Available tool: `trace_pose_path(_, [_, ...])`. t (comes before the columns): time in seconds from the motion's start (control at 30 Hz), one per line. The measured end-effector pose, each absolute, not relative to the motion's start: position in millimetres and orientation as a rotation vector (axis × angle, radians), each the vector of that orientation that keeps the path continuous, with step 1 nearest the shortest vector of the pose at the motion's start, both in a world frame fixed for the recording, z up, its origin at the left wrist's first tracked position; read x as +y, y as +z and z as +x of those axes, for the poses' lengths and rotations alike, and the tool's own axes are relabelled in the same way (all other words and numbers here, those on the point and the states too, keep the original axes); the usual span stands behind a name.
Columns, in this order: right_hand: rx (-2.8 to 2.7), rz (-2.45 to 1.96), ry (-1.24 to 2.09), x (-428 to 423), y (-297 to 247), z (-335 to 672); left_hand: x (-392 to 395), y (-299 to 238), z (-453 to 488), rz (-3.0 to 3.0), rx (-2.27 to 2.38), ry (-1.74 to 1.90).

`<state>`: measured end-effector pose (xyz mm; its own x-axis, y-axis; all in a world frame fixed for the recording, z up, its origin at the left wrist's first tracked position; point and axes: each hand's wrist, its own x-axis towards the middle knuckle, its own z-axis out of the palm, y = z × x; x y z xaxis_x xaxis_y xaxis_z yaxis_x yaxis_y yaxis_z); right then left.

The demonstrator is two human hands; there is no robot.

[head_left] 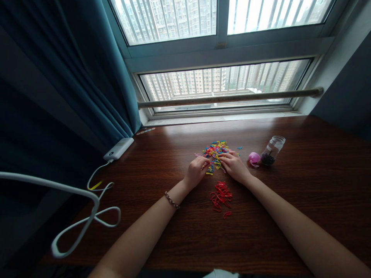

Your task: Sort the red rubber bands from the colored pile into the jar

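Note:
A heap of small multicoloured clips, in yellow, blue, pink and red, lies on the wooden table. They look like bent loops, too small to name exactly. My left hand is at the heap's near left edge, its fingers pinched together; what is between the fingertips is hidden. Across from it, my right hand rests at the right side of the heap, fingers stretched out over the clips. Nearer to me, between my forearms, lies a separate pile of red clips, with one loose at its near end.
A glass jar with dark contents stands tilted in view at the right, beside a pink round object. At left are a white power bank and a looping white cable. Behind the table is a barred window.

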<state>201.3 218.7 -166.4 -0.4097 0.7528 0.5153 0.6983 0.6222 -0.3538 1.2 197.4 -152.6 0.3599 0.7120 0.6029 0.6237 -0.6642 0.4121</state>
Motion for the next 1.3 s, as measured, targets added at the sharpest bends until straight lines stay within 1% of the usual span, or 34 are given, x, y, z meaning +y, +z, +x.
trace_pose_path(0.1, [-2.18,-1.194,0.087,220.7,-170.3,202.9,186.8,-148.9,8.8,2.563,1.01,1.114])
trace_pose_path(0.23, [-2.172,-1.225,0.083,221.7,-171.8,202.9,172.0,-144.2,19.9,2.741,0.714,0.864])
trace_pose_path(0.33, [-2.157,-1.229,0.08,221.7,-170.6,202.2,166.2,-142.2,24.9,2.853,0.584,0.715])
trace_pose_path(0.4, [-2.131,-1.213,0.092,222.0,-169.5,202.5,164.9,-141.3,26.3,2.883,0.553,0.681])
trace_pose_path(0.53, [-2.023,-1.17,0.136,222.1,-166.5,204.4,165.4,-139.2,25.1,2.882,0.6,0.729])
trace_pose_path(0.63, [-1.924,-1.219,0.163,221.3,-163.1,206.3,170.7,-138.1,18.3,2.876,0.717,0.802])
trace_pose_path(0.77, [-1.796,-1.331,0.187,220.9,-160.4,208.3,189.5,-140.7,0.2,2.782,1.088,1.022])
trace_pose_path(0.83, [-1.77,-1.359,0.198,221.2,-160.6,208.8,199.7,-143.8,-8.0,2.711,1.284,1.075])
trace_pose_path(0.93, [-1.772,-1.38,0.197,221.3,-161.4,208.8,207.8,-148.6,-12.8,2.667,1.436,0.993])
trace_pose_path(1.13, [-1.788,-1.363,0.174,219.3,-159.3,207.8,204.1,-153.3,-7.0,2.757,1.335,0.643])
trace_pose_path(1.3, [-1.801,-1.329,0.151,218.7,-158.0,208.1,204.5,-154.4,-6.4,2.747,1.343,0.544])
